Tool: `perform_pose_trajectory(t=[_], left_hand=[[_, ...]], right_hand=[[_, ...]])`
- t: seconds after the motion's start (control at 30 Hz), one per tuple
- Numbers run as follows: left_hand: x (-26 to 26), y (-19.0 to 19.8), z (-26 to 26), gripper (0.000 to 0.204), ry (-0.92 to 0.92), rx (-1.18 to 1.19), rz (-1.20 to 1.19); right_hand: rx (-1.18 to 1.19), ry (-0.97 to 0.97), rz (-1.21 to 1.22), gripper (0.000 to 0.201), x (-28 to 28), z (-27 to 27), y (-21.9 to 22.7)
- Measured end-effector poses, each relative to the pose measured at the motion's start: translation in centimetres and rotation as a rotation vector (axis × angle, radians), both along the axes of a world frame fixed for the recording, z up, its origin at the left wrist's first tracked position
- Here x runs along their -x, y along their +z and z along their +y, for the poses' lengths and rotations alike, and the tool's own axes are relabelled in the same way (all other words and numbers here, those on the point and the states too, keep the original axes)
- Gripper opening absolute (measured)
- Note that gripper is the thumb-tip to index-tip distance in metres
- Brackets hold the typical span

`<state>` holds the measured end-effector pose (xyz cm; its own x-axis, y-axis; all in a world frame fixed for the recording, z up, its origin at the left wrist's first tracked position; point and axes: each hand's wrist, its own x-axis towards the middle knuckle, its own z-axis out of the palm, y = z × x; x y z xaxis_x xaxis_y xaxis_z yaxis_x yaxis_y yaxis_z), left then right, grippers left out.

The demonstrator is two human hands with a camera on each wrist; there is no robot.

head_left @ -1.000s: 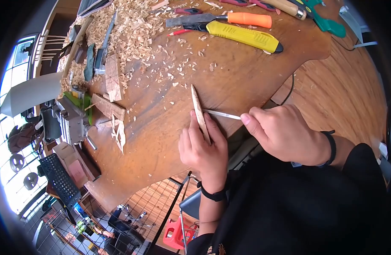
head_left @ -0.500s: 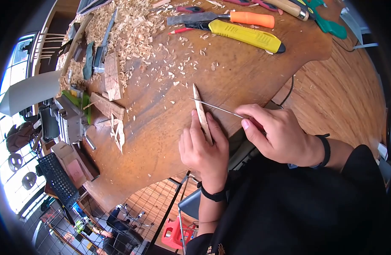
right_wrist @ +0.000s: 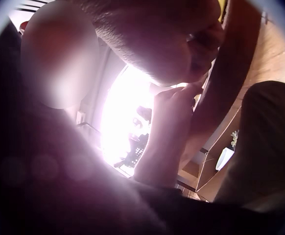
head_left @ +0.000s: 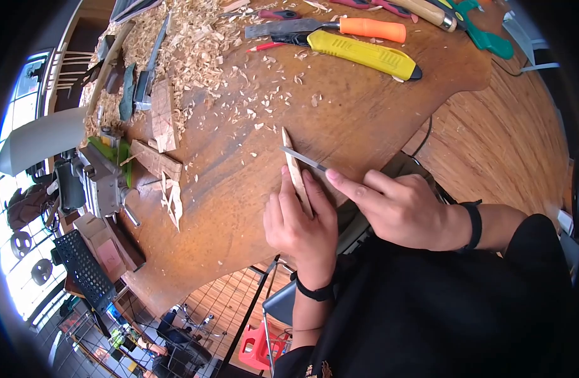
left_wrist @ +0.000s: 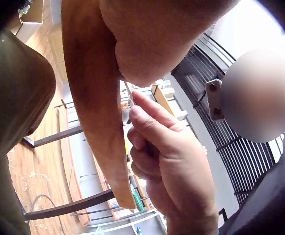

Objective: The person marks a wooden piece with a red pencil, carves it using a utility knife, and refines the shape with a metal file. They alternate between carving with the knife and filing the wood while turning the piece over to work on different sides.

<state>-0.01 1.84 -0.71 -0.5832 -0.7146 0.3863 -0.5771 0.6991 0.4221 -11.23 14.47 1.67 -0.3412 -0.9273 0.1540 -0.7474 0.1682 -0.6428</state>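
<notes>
My left hand [head_left: 299, 220] rests at the table's near edge and pinches a slim wooden stick [head_left: 295, 176] between thumb and fingers. The stick's pointed end aims away from me over the tabletop. From the right, my right hand [head_left: 403, 211] grips a narrow flat metal file [head_left: 307, 160], its index finger stretched along the tool. The file's tip crosses the stick a little below the point. In the left wrist view the right hand [left_wrist: 169, 156] shows its curled fingers beneath the table edge [left_wrist: 91, 98]. The right wrist view is dark, and the tool is hidden there.
Wood shavings [head_left: 198, 47] cover the far left of the wooden table [head_left: 239, 208]. A yellow utility knife [head_left: 362, 55], an orange-handled chisel [head_left: 371, 29] and a red pencil [head_left: 264, 46] lie at the back. Wood offcuts [head_left: 163, 120] and a metal vise [head_left: 103, 179] stand left.
The file has swung and turned across the stick, now showing its flat face. My right hand has shifted left, its index finger extending along the file. The left hand stays nearly still.
</notes>
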Motion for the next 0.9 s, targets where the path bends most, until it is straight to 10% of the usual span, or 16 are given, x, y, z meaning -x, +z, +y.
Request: perform_pose_trajectory(t=[0.9], left_hand=[[-0.1, -0.2, -0.1, 0.025, -0.016, 0.017, -0.011]], right_hand=[[-0.037, -0.021, 0.02, 0.056, -0.8, -0.4, 1.5]])
